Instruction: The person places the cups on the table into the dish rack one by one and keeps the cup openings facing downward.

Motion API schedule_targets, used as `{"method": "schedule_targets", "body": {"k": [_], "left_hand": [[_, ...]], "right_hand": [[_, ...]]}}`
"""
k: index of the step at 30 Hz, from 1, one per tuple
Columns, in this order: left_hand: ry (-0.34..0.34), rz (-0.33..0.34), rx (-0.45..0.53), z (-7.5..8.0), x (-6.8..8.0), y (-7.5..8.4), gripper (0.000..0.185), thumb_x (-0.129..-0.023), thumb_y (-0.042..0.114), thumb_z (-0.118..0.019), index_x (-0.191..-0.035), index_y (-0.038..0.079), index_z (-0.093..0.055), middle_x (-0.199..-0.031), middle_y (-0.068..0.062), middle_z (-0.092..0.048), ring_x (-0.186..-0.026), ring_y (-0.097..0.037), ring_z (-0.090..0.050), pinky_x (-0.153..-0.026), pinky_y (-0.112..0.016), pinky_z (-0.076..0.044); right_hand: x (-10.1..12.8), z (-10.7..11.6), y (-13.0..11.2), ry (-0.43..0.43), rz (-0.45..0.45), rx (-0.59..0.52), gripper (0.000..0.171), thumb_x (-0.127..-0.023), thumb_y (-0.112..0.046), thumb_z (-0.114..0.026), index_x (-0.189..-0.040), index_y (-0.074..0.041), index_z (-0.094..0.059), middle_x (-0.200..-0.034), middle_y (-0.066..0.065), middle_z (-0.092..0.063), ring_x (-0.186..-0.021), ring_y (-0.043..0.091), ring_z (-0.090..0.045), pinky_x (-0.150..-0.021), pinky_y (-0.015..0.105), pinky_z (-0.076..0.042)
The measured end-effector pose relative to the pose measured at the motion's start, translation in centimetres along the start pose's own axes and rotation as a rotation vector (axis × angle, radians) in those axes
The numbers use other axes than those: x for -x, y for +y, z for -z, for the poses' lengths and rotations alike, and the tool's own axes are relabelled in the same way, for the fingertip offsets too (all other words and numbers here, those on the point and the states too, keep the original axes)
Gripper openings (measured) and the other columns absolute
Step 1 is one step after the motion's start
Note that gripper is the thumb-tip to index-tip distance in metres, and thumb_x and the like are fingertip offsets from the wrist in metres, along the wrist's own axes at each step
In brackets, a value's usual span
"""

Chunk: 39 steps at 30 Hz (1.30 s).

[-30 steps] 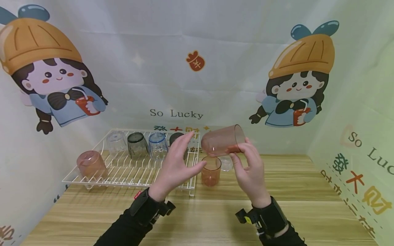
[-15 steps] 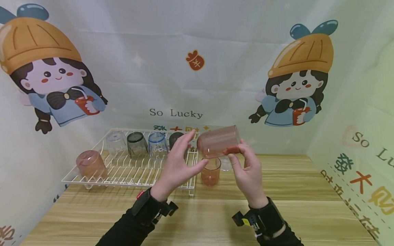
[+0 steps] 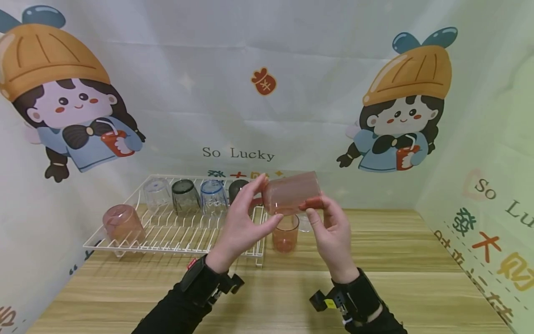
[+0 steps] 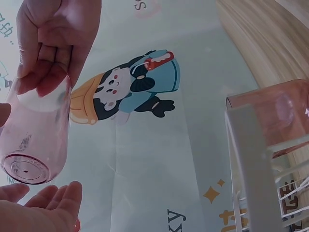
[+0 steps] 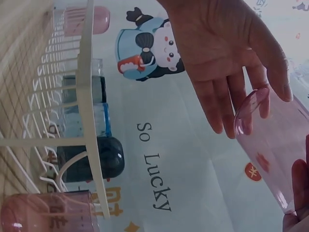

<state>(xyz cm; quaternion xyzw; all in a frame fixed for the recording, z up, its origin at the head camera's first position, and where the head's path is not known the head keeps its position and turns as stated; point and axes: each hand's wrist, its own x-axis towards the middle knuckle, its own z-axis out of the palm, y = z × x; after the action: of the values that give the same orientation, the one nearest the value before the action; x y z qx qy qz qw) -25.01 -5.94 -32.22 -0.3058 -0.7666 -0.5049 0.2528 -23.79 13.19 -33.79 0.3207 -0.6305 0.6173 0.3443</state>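
Note:
My right hand (image 3: 320, 212) grips a pink see-through cup (image 3: 292, 192) on its side, in the air above the table, with its base pointing left. My left hand (image 3: 259, 204) is spread with straight fingers at that base, index tip at the top edge and thumb below. The left wrist view shows the cup (image 4: 36, 140) from below, with the right hand (image 4: 53, 43) round its mouth end and my left fingers (image 4: 43, 203) just under the base. In the right wrist view the left hand (image 5: 227, 63) reaches the cup (image 5: 275, 140) at its base.
An orange cup (image 3: 285, 234) stands upright under the held one, with a small clear cup (image 3: 306, 222) behind. To the left, a white wire rack (image 3: 175, 234) holds an upturned pink cup (image 3: 123, 222) and several upturned glasses. Printed cloth walls enclose the wooden table (image 3: 396, 278).
My right hand has carried the pink cup left and slightly down, towards my left hand. The left fingertips now meet its base; before, there was a gap.

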Motion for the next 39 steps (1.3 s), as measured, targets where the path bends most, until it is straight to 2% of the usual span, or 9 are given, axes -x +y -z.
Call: {"method": "schedule_targets", "body": {"k": [3, 6, 9, 15, 19, 23, 30, 33, 39], "left_hand": [[0.006, -0.008, 0.036, -0.1, 0.0, 0.1, 0.083, -0.076, 0.01, -0.077, -0.147, 0.011, -0.032, -0.139, -0.008, -0.045, -0.126, -0.02, -0.046, -0.098, -0.024, -0.048], [0.018, -0.036, 0.054, -0.2, -0.1, 0.1, 0.083, -0.075, 0.006, -0.077, -0.146, 0.008, -0.034, -0.138, -0.01, -0.046, -0.125, -0.022, -0.047, -0.097, -0.025, -0.049], [0.032, -0.063, 0.063, -0.3, -0.1, 0.1, 0.084, -0.073, 0.002, -0.078, -0.145, 0.007, -0.035, -0.135, -0.012, -0.047, -0.122, -0.023, -0.049, -0.096, -0.026, -0.05], [0.049, -0.109, 0.09, -0.5, -0.2, 0.1, 0.084, -0.07, -0.003, -0.079, -0.143, 0.004, -0.037, -0.132, -0.017, -0.049, -0.118, -0.027, -0.051, -0.093, -0.032, -0.053], [0.048, -0.097, 0.102, -0.4, -0.2, 0.2, 0.082, -0.072, -0.002, -0.078, -0.143, 0.007, -0.038, -0.132, -0.014, -0.049, -0.117, -0.025, -0.052, -0.092, -0.029, -0.053], [0.054, -0.077, 0.093, -0.1, -0.1, 0.3, 0.079, -0.073, 0.0, -0.077, -0.143, 0.013, -0.041, -0.13, -0.01, -0.05, -0.114, -0.021, -0.053, -0.09, -0.025, -0.053], [0.071, -0.056, 0.076, 0.3, 0.0, 0.2, 0.076, -0.073, 0.001, -0.076, -0.141, 0.009, -0.043, -0.131, -0.01, -0.049, -0.111, -0.021, -0.054, -0.089, -0.024, -0.054], [0.069, -0.041, 0.08, 0.4, 0.1, 0.2, 0.077, -0.074, 0.002, -0.077, -0.142, 0.013, -0.043, -0.131, -0.009, -0.049, -0.112, -0.02, -0.054, -0.09, -0.024, -0.053], [0.078, -0.028, 0.059, 0.7, 0.2, 0.1, 0.076, -0.073, 0.004, -0.077, -0.141, 0.016, -0.044, -0.129, -0.009, -0.05, -0.107, -0.02, -0.055, -0.088, -0.025, -0.054]], "right_hand": [[0.1, -0.1, 0.0, 0.009, -0.053, -0.018, 0.015, -0.091, 0.007, -0.052, -0.105, 0.011, -0.055, -0.098, -0.003, -0.064, -0.097, 0.011, -0.059, -0.099, 0.024, -0.044], [0.2, -0.1, 0.0, 0.022, -0.094, -0.043, 0.016, -0.092, 0.005, -0.053, -0.106, 0.012, -0.054, -0.098, -0.006, -0.064, -0.097, 0.01, -0.059, -0.099, 0.023, -0.043], [0.2, -0.2, 0.0, 0.032, -0.12, -0.058, 0.017, -0.092, 0.004, -0.053, -0.106, 0.013, -0.054, -0.098, -0.007, -0.064, -0.096, 0.01, -0.06, -0.1, 0.023, -0.044], [0.3, -0.5, -0.1, 0.048, -0.189, -0.079, 0.02, -0.092, 0.002, -0.054, -0.109, 0.012, -0.054, -0.098, -0.006, -0.064, -0.096, 0.01, -0.061, -0.091, 0.021, -0.048], [0.2, -0.5, -0.2, 0.049, -0.221, -0.08, 0.021, -0.092, 0.0, -0.055, -0.11, 0.011, -0.054, -0.099, -0.005, -0.064, -0.097, 0.011, -0.061, -0.09, 0.021, -0.049], [0.2, -0.5, -0.2, 0.015, -0.228, -0.082, 0.022, -0.093, 0.0, -0.054, -0.113, 0.009, -0.053, -0.103, -0.004, -0.064, -0.101, 0.012, -0.059, -0.094, 0.022, -0.047], [0.1, -0.2, -0.1, -0.089, -0.24, -0.104, 0.033, -0.093, 0.001, -0.053, -0.126, 0.005, -0.048, -0.124, 0.002, -0.059, -0.124, 0.016, -0.048, -0.111, 0.024, -0.033], [0.3, -0.1, 0.0, -0.106, -0.251, -0.099, 0.037, -0.092, 0.002, -0.053, -0.128, 0.003, -0.046, -0.131, 0.009, -0.055, -0.131, 0.018, -0.041, -0.114, 0.024, -0.027], [0.5, 0.2, 0.4, -0.117, -0.199, -0.063, 0.042, -0.09, 0.006, -0.055, -0.131, 0.001, -0.046, -0.135, 0.017, -0.051, -0.133, 0.021, -0.039, -0.116, 0.027, -0.024]]}}
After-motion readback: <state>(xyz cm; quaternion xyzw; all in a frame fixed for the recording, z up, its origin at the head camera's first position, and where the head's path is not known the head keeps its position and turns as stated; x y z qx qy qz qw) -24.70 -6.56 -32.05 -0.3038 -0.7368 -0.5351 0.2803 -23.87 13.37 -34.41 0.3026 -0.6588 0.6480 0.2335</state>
